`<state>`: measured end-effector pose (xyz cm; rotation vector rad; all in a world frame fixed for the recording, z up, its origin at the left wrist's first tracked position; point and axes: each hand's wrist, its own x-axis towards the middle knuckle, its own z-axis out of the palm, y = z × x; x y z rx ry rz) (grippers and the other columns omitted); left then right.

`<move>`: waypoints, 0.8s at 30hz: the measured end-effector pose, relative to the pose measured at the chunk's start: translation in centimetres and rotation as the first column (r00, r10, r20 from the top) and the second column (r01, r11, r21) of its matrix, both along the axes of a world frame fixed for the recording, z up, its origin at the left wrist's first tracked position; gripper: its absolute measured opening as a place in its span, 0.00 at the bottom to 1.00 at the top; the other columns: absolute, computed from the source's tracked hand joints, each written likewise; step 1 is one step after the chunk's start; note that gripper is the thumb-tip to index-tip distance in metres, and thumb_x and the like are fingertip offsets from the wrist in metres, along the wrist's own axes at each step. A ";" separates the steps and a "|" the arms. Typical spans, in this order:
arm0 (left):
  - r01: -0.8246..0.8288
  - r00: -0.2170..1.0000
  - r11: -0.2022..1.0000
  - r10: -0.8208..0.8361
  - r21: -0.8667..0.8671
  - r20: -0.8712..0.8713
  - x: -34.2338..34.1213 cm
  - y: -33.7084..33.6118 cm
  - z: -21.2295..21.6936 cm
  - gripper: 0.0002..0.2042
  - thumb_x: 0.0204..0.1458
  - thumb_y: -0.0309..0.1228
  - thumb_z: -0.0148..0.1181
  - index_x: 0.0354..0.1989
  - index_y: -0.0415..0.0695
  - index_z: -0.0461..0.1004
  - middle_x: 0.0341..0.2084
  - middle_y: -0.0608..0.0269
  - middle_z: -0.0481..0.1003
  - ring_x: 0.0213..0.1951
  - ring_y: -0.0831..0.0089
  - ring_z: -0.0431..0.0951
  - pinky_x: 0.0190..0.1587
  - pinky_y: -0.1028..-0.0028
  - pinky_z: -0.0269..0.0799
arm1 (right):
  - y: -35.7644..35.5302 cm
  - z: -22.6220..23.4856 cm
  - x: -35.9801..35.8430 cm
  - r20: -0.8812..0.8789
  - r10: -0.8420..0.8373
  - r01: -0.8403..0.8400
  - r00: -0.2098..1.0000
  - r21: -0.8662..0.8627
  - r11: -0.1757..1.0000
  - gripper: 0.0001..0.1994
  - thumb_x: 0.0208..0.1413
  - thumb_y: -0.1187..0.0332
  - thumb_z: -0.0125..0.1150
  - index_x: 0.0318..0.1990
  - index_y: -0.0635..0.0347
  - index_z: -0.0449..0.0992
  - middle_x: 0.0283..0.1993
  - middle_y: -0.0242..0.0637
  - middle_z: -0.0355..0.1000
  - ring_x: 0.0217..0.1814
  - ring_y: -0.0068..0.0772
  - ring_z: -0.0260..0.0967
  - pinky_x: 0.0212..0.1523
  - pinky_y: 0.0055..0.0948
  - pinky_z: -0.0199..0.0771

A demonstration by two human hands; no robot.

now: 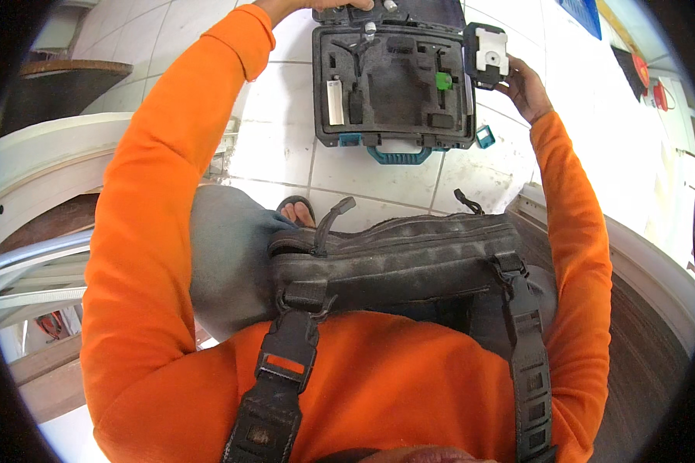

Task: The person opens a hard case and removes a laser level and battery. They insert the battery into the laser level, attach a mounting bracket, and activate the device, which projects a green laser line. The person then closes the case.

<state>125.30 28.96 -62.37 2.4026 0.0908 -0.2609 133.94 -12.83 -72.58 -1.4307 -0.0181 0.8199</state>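
Observation:
An open black hard case point(398, 133) with a teal handle point(398, 157) lies on the floor in front of me. Its dark foam has cut-outs, holding a white strip-like piece point(335, 102) and a green piece point(443, 81). My left hand point(347, 4) is at the top edge, its fingers on the case's raised lid point(428, 11); most of the hand is cut off by the picture's edge. At the case's right side, my right hand point(527, 91) grips a black block-shaped device with a white face point(489, 51). Its fingers are partly hidden behind the device.
A black bag point(394, 255) with straps lies across my lap. To the right of the handle, a small teal latch-like piece point(485, 137) sits on the white tiled floor point(274, 154). White curved frames point(46, 162) and a dark round-edged board point(73, 68) stand at the left.

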 end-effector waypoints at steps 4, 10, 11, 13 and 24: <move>0.250 0.896 0.899 -0.355 0.359 0.267 -1.5 -4.0 3.1 0.23 0.40 0.39 0.72 0.44 0.42 0.75 0.35 0.44 0.81 0.37 0.47 0.83 0.40 0.55 0.77 | -0.2 0.3 0.1 -0.074 -0.055 0.063 0.996 0.111 0.992 0.23 0.72 0.58 0.42 0.64 0.64 0.70 0.59 0.42 0.74 0.61 0.40 0.72 0.66 0.47 0.72; 0.227 0.854 0.751 -0.460 0.620 0.245 -2.5 -8.4 4.4 0.15 0.52 0.30 0.62 0.47 0.41 0.70 0.35 0.45 0.80 0.40 0.46 0.82 0.39 0.50 0.76 | 0.8 0.8 -0.2 0.001 -0.104 0.103 0.995 0.067 0.992 0.23 0.70 0.59 0.47 0.65 0.64 0.70 0.59 0.44 0.73 0.63 0.40 0.70 0.66 0.48 0.72; 0.151 0.854 0.767 -0.420 0.624 0.309 -2.0 -8.7 2.8 0.15 0.53 0.30 0.61 0.47 0.41 0.70 0.36 0.45 0.79 0.39 0.46 0.82 0.38 0.50 0.77 | -0.3 0.8 0.0 0.008 -0.123 0.122 0.992 0.036 0.992 0.23 0.69 0.59 0.49 0.64 0.65 0.70 0.60 0.44 0.72 0.63 0.40 0.70 0.66 0.49 0.72; -0.016 0.852 0.768 -0.325 0.640 0.411 -1.5 -8.1 0.8 0.15 0.54 0.30 0.61 0.48 0.40 0.69 0.37 0.46 0.79 0.39 0.46 0.82 0.37 0.51 0.78 | -0.9 0.3 0.0 0.035 -0.063 0.062 0.997 0.018 0.998 0.23 0.68 0.58 0.53 0.63 0.65 0.72 0.59 0.45 0.72 0.64 0.40 0.69 0.65 0.49 0.73; -0.147 0.943 0.931 0.031 0.333 0.331 -0.5 -6.8 6.0 0.27 0.43 0.42 0.73 0.48 0.42 0.71 0.42 0.42 0.80 0.44 0.47 0.82 0.46 0.54 0.78 | 0.6 -0.3 -0.8 0.083 -0.057 0.056 0.995 0.010 0.998 0.21 0.67 0.56 0.51 0.56 0.64 0.75 0.52 0.42 0.73 0.62 0.41 0.70 0.64 0.51 0.73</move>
